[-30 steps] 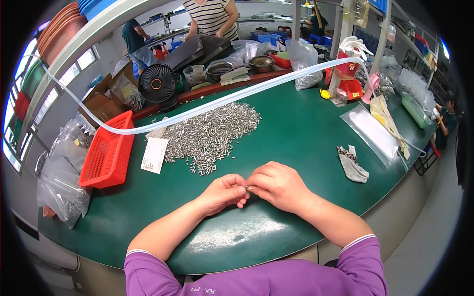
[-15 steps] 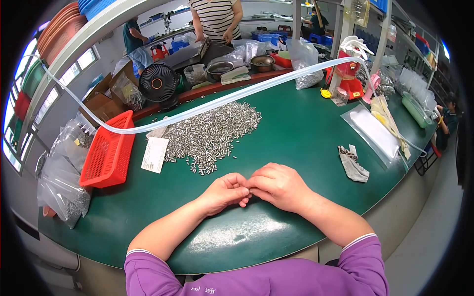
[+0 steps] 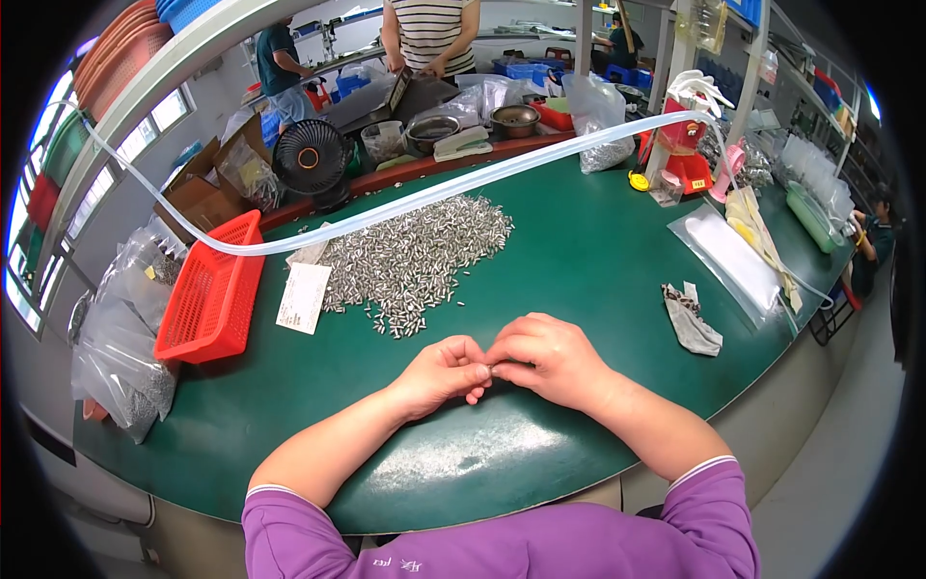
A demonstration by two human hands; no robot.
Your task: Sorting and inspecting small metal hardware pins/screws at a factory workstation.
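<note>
My left hand (image 3: 442,374) and my right hand (image 3: 546,355) meet at the fingertips over the near middle of the green table (image 3: 579,261). Both are closed in a pinch. Between their tips shows a trace of something small and dark, perhaps a metal piece, too little to name. Beyond the hands spreads a heap of small silvery metal pins (image 3: 424,256), with a few loose ones at its near edge. A white paper label (image 3: 304,299) lies against the heap's left side.
Left of the heap stands a red plastic basket (image 3: 210,289), beside clear bags of metal parts (image 3: 125,372). A pale translucent tube (image 3: 434,193) arches across the table. At right lie a grey cloth glove (image 3: 693,323) and a flat plastic bag (image 3: 728,256). A black fan (image 3: 311,159) stands behind.
My right hand's fingers have shifted slightly and curled differently at the pinch; the left hand stays nearly still. In the background, the people have moved a little.
</note>
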